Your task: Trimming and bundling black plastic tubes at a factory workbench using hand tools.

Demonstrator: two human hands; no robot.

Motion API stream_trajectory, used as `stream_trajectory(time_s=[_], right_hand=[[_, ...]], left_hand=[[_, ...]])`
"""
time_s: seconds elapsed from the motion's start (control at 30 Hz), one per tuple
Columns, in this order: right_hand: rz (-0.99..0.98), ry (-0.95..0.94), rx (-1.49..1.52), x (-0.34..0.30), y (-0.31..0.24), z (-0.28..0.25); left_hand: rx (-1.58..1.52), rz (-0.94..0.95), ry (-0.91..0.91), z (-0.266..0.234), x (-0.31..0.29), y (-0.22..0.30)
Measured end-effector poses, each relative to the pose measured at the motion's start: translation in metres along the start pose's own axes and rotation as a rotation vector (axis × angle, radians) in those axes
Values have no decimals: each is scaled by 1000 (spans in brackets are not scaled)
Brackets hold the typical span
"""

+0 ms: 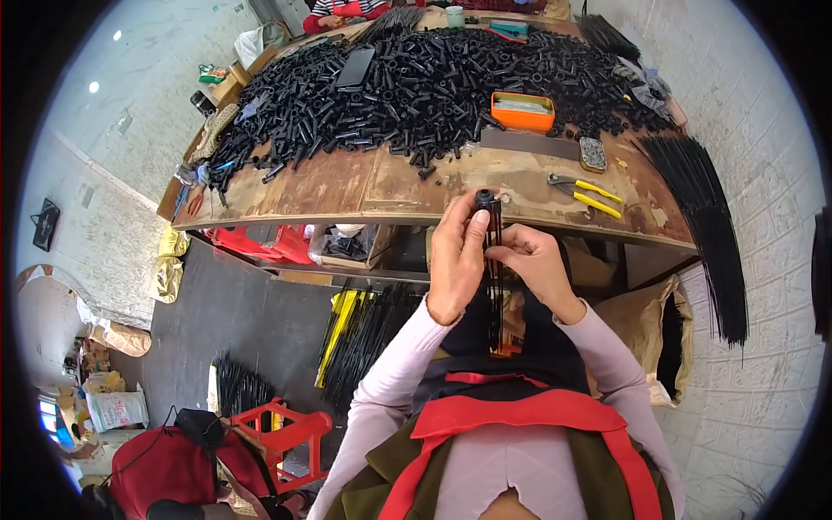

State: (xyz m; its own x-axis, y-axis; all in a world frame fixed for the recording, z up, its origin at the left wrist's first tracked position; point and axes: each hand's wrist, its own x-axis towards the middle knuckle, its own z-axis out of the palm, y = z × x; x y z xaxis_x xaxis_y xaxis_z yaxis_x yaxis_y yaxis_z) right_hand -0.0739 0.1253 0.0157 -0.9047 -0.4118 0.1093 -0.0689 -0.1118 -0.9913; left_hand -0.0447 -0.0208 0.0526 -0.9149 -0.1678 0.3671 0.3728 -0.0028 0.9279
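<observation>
My left hand (460, 260) is wrapped round a black tubular hub (484, 200) at the table's front edge, its thumb along the near side. Thin black rods, like umbrella ribs (495, 303), hang down from the hub toward my lap. My right hand (535, 264) is closed beside them, thumb and fingertips pinched at the rods just below the hub. What exactly lies between those fingertips is hidden. Beyond both hands, a large heap of black plastic hubs (416, 95) covers much of the wooden table (338, 186).
Yellow-handled pliers (592, 195), a small speckled block (593, 154) and an orange box (523, 113) lie at the right. Long black rods (706, 225) overhang the right edge. A phone (355, 68) rests on the heap. A red stool (290, 438) stands lower left. Another person (347, 10) sits opposite.
</observation>
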Motion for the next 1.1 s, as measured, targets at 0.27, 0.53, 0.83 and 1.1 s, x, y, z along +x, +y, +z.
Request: stream_trajectory(time_s=[0.27,0.53,0.83,1.1], right_hand=[[10,-23,87,-7,-1,7],[58,-17,116,-22,19,2],[33,15,36,-19,30,7],[56,41,3,-15,10,2]], left_hand=[[-129,-116,-50,-6,1,4],[-115,-66,-94,-3,3,6],[-87,0,-13,5,-3,4],[37,42,-33,10,-4,9]])
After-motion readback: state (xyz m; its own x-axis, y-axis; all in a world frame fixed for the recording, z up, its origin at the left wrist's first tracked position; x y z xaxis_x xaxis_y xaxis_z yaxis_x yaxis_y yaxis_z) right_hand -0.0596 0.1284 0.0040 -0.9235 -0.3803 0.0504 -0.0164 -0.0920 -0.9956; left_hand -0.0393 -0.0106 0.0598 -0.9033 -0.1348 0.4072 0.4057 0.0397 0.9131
